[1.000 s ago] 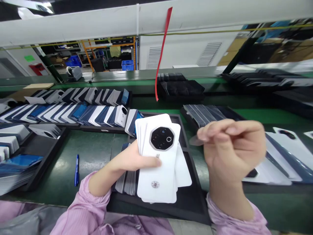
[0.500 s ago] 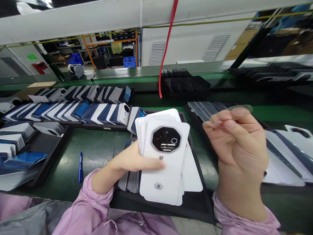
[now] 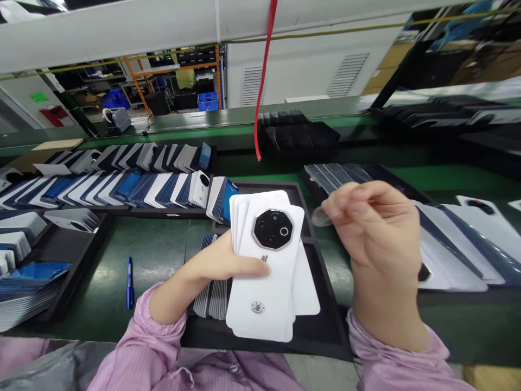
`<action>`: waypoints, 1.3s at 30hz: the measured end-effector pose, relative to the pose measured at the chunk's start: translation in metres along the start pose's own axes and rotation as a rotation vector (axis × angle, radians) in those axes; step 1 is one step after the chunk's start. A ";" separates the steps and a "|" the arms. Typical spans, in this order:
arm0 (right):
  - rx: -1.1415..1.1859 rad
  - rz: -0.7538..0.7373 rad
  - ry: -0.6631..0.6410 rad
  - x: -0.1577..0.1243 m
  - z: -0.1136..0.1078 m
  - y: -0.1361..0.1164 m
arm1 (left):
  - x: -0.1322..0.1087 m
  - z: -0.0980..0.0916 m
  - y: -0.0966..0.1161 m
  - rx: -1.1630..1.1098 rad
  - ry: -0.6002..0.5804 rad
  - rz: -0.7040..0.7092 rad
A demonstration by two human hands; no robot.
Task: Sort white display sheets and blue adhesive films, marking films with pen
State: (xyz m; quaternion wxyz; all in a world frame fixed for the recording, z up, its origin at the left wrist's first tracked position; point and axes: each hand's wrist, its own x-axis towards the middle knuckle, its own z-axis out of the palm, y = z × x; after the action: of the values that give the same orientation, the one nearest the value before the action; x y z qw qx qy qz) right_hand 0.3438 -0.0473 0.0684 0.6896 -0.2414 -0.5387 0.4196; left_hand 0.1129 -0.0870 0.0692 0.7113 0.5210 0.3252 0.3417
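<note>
My left hand (image 3: pixel 240 263) is closed round a fanned stack of white phone back covers (image 3: pixel 260 288), its thumb lying across the front one. The top cover has a black octagonal camera window (image 3: pixel 272 229), with a small print mark below it and a round emblem near the bottom. To the right, my right hand (image 3: pixel 374 233) is raised in a pinch on a thin clear round film (image 3: pixel 321 217), which sticks out on its left side. The stack and the film are apart. Beneath the covers, a black tray (image 3: pixel 325 304) holds a row of grey and blue covers (image 3: pixel 211 298).
Black trays at left and centre-left hold rows of white and blue covers (image 3: pixel 163 187). A blue marker (image 3: pixel 129 282) lies on the green bench. More white covers (image 3: pixel 451 260) lie at the right. A red strap (image 3: pixel 264 81) hangs down; a tape dispenser (image 3: pixel 116 119) stands behind.
My right hand has moved left and a little down with the clear film, nearer the covers. My left hand still holds the stack. The whole view has shifted slightly.
</note>
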 end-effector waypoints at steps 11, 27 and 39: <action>-0.410 0.140 -0.257 -0.009 0.011 -0.013 | 0.021 0.003 -0.009 0.080 0.019 -0.064; -0.992 -0.340 -0.230 -0.012 0.014 -0.002 | 0.020 -0.004 -0.017 0.265 -0.010 0.071; -0.361 0.057 0.096 0.025 -0.035 0.007 | 0.014 -0.014 -0.006 -0.002 0.282 0.254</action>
State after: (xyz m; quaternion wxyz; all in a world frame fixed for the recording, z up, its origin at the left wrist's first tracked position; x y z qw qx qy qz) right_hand 0.3762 -0.0181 0.0661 0.6479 -0.3958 -0.5647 0.3235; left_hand 0.1102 -0.0696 0.0587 0.6104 0.5041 0.3528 0.4988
